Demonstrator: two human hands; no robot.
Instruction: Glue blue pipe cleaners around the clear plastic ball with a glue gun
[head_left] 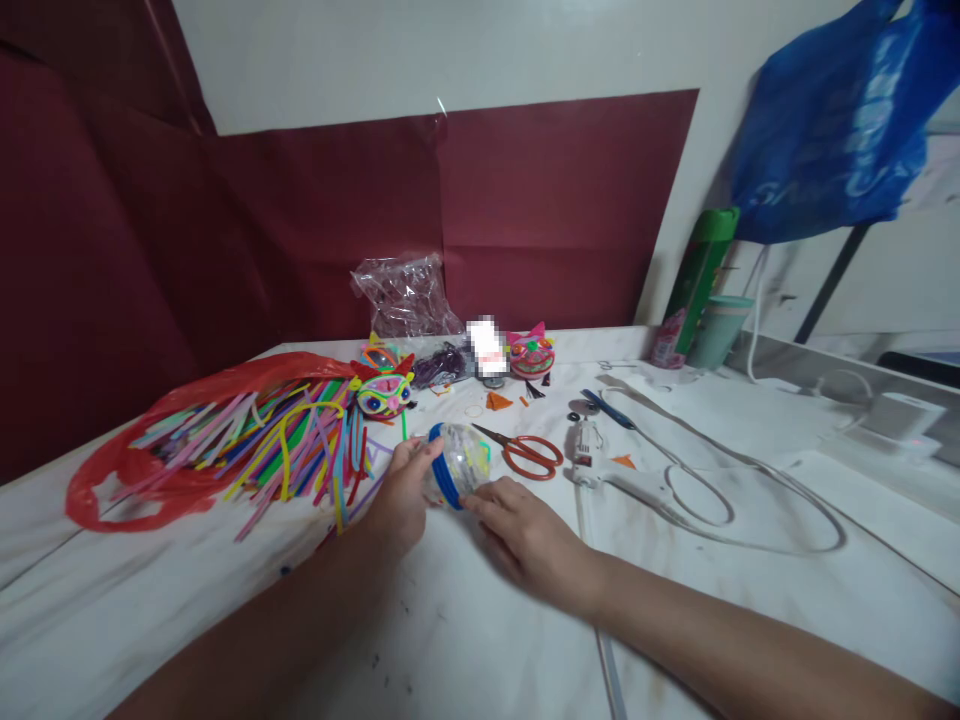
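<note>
A clear rounded plastic piece (pixel 466 452), wrapped with several bands of blue stem (pixel 444 468), is held above the white marbled table (pixel 465 620). My left hand (pixel 403 492) grips its left side, with the thumb against the blue bands. The fingers of my right hand (pixel 517 530) pinch at the lower end of the blue bands. Just behind the piece lie orange-handled scissors (pixel 531 455). Right of them is a white glue gun (pixel 600 470) with its cord.
Colourful fuzzy stems (pixel 277 445) spill from a red plastic bag (pixel 112 490) at left. Decorated animal faces (pixel 384 390) stand behind, with clear wrap (pixel 409 300). Blue-handled pliers (pixel 607 408), a green cup (pixel 720 332) and a white power adapter (pixel 904 415) are at right.
</note>
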